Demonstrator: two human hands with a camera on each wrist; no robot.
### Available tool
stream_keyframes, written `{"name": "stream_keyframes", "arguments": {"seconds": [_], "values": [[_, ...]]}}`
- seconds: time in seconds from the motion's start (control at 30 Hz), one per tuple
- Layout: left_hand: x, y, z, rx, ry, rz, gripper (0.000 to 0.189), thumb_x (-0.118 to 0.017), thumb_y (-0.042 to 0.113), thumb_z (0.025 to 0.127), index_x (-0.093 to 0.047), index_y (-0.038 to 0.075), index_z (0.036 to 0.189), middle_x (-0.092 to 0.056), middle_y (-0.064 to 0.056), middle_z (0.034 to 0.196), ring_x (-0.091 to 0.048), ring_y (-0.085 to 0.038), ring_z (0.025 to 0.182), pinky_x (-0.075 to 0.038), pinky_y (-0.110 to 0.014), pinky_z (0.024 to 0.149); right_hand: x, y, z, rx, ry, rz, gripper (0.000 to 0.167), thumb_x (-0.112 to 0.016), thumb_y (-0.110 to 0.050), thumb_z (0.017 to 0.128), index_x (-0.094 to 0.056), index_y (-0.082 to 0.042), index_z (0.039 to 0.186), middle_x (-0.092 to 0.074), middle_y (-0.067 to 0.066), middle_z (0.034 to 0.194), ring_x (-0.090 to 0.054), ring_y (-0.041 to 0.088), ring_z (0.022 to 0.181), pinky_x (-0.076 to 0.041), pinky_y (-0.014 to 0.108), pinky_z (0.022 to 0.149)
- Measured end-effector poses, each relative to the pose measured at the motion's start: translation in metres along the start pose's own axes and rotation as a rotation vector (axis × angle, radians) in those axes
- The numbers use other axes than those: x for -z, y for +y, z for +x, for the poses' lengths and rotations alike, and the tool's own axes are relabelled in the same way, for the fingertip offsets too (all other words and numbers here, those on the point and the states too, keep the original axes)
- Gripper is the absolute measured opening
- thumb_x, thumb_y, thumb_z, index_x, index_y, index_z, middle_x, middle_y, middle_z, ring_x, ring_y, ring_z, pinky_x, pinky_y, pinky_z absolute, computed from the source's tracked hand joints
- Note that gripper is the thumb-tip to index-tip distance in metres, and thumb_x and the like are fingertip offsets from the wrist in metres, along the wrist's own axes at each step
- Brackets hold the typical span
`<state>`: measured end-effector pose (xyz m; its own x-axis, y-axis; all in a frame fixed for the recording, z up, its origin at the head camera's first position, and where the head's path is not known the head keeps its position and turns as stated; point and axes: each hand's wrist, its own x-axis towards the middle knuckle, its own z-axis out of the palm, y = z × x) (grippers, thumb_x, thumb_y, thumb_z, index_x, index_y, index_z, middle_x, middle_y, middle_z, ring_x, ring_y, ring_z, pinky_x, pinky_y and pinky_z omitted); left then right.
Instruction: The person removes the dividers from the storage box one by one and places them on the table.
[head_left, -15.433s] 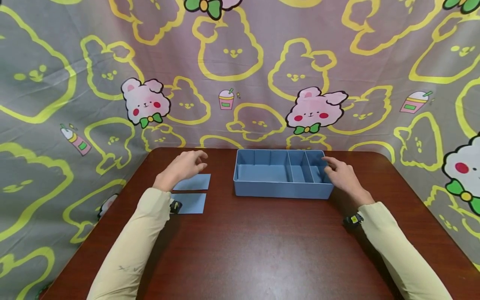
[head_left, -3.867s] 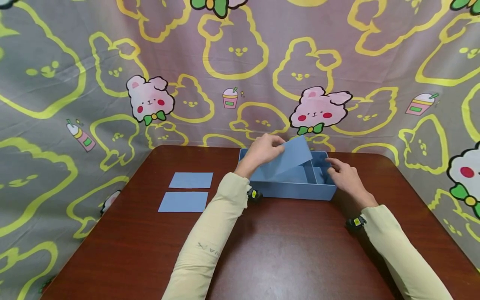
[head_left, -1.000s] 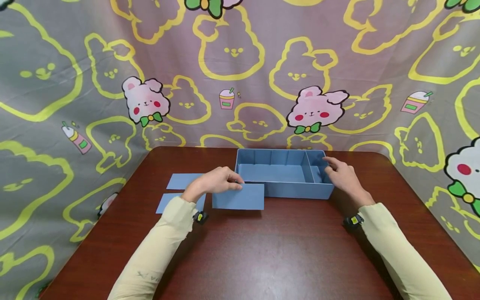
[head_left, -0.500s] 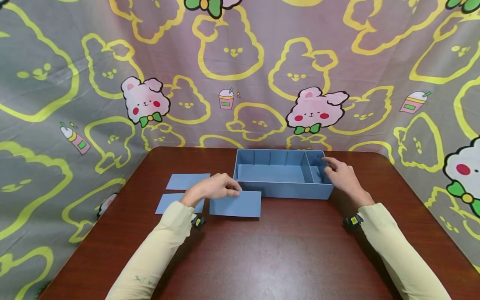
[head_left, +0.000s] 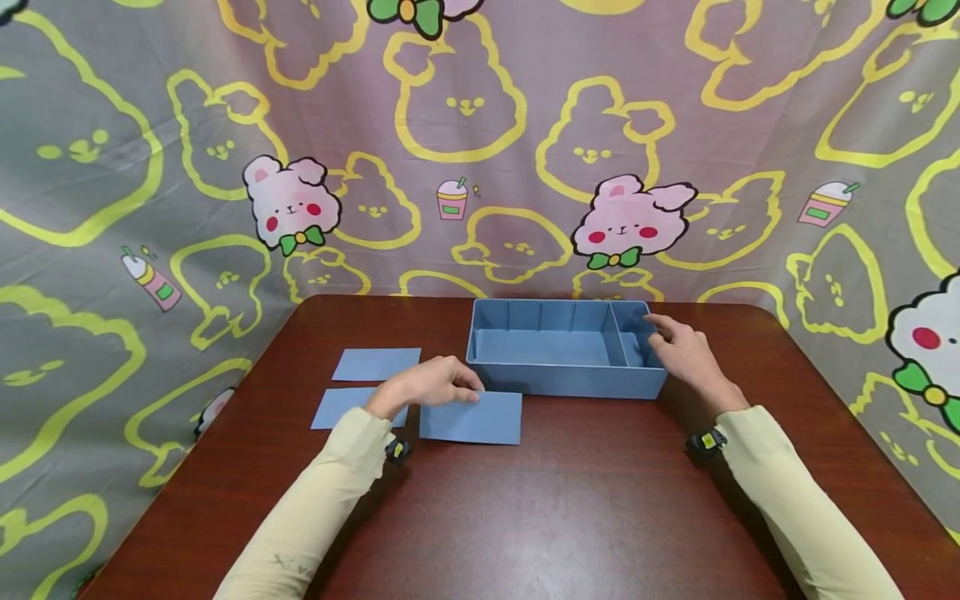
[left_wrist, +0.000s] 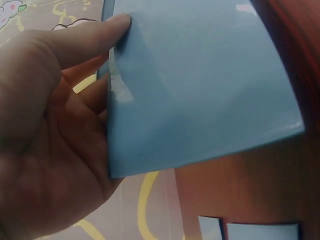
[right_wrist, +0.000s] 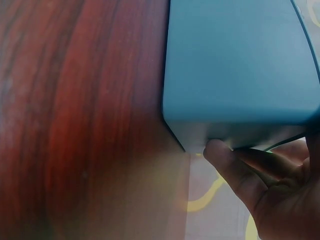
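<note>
My left hand (head_left: 435,382) pinches the far edge of a thin blue divider panel (head_left: 472,421), in front of the box's left part. The left wrist view shows the thumb on the near face of this panel (left_wrist: 200,85), the other fingers behind it. At the right end of the blue divided box (head_left: 577,381), my right hand (head_left: 686,354) grips the end wall. In the right wrist view my thumb (right_wrist: 220,152) presses the outside of the box (right_wrist: 240,60); the fingers are partly hidden. One divider (head_left: 618,335) stands inside the box, towards its right.
Two more blue panels lie flat on the brown table (head_left: 525,517) at the left: a far panel (head_left: 375,364) and a nearer panel (head_left: 337,408), partly behind my left forearm. A patterned curtain (head_left: 510,125) rises behind the table and along both sides.
One of the box's two dividers has been lifted out by my left hand and carried left and towards me. In the last second it came lower. My right hand stays on the box.
</note>
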<state>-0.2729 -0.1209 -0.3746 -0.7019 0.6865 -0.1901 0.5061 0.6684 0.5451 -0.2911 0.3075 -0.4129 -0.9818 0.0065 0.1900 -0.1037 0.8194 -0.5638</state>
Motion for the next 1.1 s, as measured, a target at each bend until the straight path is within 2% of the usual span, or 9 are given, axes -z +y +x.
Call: {"name": "stream_keyframes", "arguments": {"seconds": [0.23,0.6,0.73,0.9,1.1], "values": [[-0.008,-0.003,0.003,0.05,-0.013,-0.007,0.016,-0.067,0.023,0.094,-0.076,0.019,0.106,-0.071,0.008,0.093,-0.058,-0.007,0.082,-0.049,-0.025,0.075,0.001,0.0,-0.001,0.002,-0.013,0.001,0.048,-0.039,-0.02,0.098,-0.047,-0.007,0.144,-0.053,0.03,0.138,-0.056,0.034,0.093,-0.042,0.042,0.073],[-0.015,0.0,0.002,0.146,0.02,0.073,0.014,-0.069,0.025,0.092,-0.076,0.02,0.103,-0.07,0.006,0.098,-0.059,-0.009,0.089,-0.05,-0.031,0.08,0.001,0.0,-0.002,-0.02,-0.03,0.01,0.049,-0.039,-0.021,0.099,-0.045,-0.008,0.146,-0.05,0.03,0.141,-0.055,0.035,0.095,-0.043,0.043,0.075],[-0.019,0.002,0.004,0.144,0.02,0.131,0.017,-0.07,0.027,0.092,-0.076,0.018,0.104,-0.071,0.003,0.101,-0.06,-0.009,0.09,-0.051,-0.032,0.081,0.001,0.0,-0.002,-0.02,-0.029,0.009,0.049,-0.039,-0.021,0.099,-0.045,-0.008,0.146,-0.05,0.03,0.141,-0.055,0.035,0.095,-0.044,0.043,0.075],[-0.023,0.004,0.006,0.134,0.012,0.185,0.017,-0.071,0.027,0.091,-0.076,0.016,0.103,-0.073,0.0,0.101,-0.062,-0.01,0.09,-0.052,-0.033,0.08,0.002,-0.001,-0.001,-0.014,-0.028,0.007,0.049,-0.039,-0.02,0.099,-0.045,-0.007,0.145,-0.051,0.03,0.139,-0.055,0.031,0.083,-0.043,0.04,0.071],[-0.024,0.007,0.008,0.14,0.016,0.228,0.016,-0.072,0.029,0.09,-0.077,0.017,0.101,-0.073,0.001,0.099,-0.062,-0.01,0.085,-0.052,-0.031,0.078,0.002,-0.001,0.0,-0.004,-0.02,-0.001,0.048,-0.04,-0.02,0.099,-0.046,-0.007,0.145,-0.052,0.031,0.138,-0.055,0.03,0.081,-0.043,0.039,0.07]]}}
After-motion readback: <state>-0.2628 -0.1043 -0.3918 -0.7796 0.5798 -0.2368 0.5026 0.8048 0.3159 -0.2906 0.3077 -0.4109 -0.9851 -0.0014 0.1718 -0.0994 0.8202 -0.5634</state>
